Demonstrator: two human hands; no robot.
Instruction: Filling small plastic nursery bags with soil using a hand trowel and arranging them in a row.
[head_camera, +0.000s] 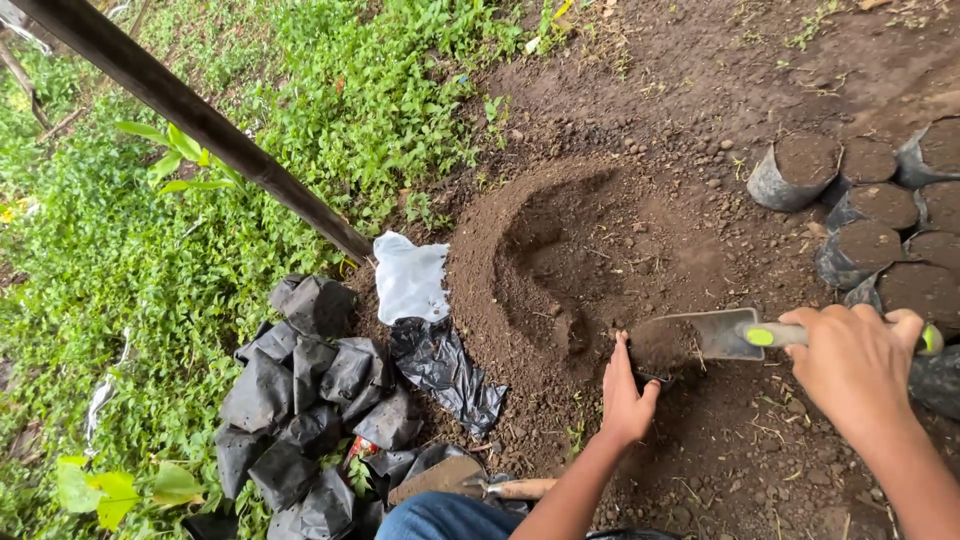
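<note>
Brown, crumbly soil covered most of the ground (720, 90), and a scooped-out soil mound (540, 260) sat at its middle. Green weeds (150, 250) filled the left side, crossed by a dark slanting pole (200, 125). Below the pole's foot lay a heap of empty black plastic grow bags (300, 400), with a white plastic bag (410, 280) and a flattened black sheet (445, 365) between the heap and the mound. At the right edge stood a cluster of filled grow bags (870, 230), upright and packed with soil, touching one another.

Near the bottom right, the right hand (855, 365) was clenched around the green-and-grey handle of a metal trowel (715, 335), whose blade carried a clump of soil and pointed left. The left hand (625, 395) pinched the rim of a small black bag (655, 375) just under the blade's tip, at the mound's right foot; its grip was closed on that rim. A second trowel (470, 480) with a wooden handle lay on the ground beside the person's blue-clad knee (440, 518).
</note>
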